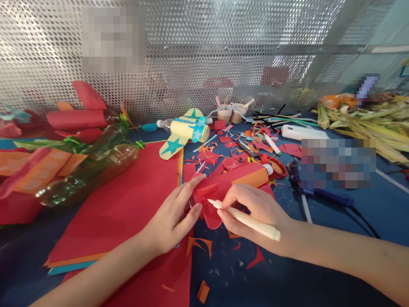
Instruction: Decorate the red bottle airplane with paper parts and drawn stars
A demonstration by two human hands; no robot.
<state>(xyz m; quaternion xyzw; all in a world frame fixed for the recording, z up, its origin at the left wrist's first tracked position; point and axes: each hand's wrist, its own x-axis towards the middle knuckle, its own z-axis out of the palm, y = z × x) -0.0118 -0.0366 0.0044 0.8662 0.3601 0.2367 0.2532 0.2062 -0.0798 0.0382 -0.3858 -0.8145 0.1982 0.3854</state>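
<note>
My right hand (252, 213) grips a cream marker pen (251, 220) between thumb and fingers. Its pointed tip is at a small red piece with rounded ends (212, 217); I cannot tell whether it touches. On the left edge of that piece rests my left hand (175, 213), fingers stretched out and thumb apart. Just beyond both hands lies a bottle wrapped in red and orange paper (247, 177), with a white cap. Cut orange scraps (200, 245) and a red scrap (256, 257) lie on the dark blue table nearby.
Stacked red paper sheets (124, 213) lie at left, beside green plastic bottles (96, 170). Farther back are a yellow paper-covered bottle plane (191, 130), many paper scraps (209, 153) and two small cups (236, 113). At right lie a blue glue gun (332, 197) and dry husks (367, 123).
</note>
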